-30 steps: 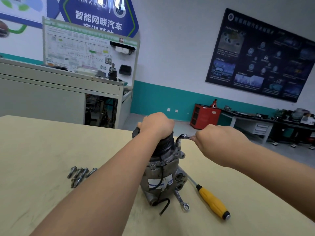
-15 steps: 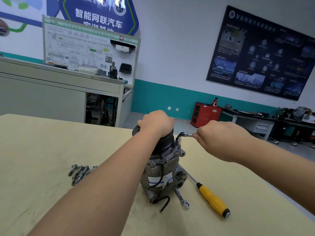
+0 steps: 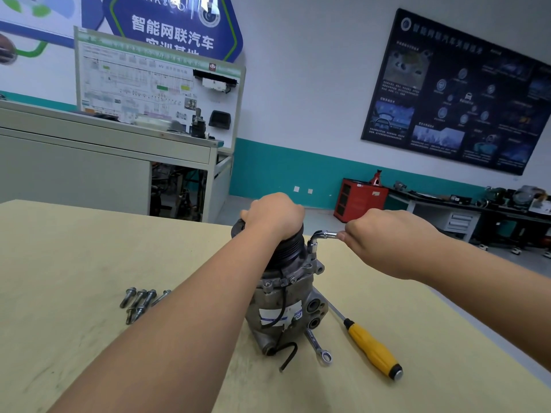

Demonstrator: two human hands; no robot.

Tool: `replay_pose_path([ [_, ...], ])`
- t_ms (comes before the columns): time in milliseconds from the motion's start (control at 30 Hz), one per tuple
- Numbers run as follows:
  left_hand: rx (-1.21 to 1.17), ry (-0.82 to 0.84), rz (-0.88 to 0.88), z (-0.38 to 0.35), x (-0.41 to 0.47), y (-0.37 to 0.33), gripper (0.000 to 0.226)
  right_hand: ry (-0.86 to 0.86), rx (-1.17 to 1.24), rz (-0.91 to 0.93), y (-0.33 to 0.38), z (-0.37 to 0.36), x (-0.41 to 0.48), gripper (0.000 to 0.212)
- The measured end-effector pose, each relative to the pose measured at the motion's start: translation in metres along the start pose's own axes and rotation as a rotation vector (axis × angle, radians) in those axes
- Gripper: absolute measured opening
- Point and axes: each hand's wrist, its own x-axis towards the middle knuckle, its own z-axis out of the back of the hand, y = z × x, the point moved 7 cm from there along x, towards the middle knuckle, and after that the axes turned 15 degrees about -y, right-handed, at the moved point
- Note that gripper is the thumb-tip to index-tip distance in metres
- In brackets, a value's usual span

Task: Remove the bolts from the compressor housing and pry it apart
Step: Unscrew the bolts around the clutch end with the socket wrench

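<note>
A grey metal compressor (image 3: 283,305) stands upright on the pale wooden table (image 3: 59,263), black pulley on top. My left hand (image 3: 275,214) grips the pulley from above. My right hand (image 3: 384,239) holds the handle of an L-shaped socket wrench (image 3: 320,236), whose socket end points down onto the housing's upper right edge. Several removed bolts (image 3: 143,301) lie on the table to the left of the compressor, partly hidden by my left forearm.
A yellow-handled screwdriver (image 3: 369,347) and a combination wrench (image 3: 319,347) lie on the table right of the compressor's base. A black cable (image 3: 287,357) trails from the base. The table's far edge is just behind the compressor; benches and a red cabinet (image 3: 359,199) stand beyond.
My right hand has shifted slightly with the wrench handle; the view has tilted a little. My left hand stays on the pulley.
</note>
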Motion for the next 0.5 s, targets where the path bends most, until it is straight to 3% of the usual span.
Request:
replay_pose_path([
  [500,-0.006,-0.002,-0.001,0.0004,-0.0013,-0.0004,0.022,-0.014,0.001,0.014,-0.0030,-0.0004,0.0015,0.046],
])
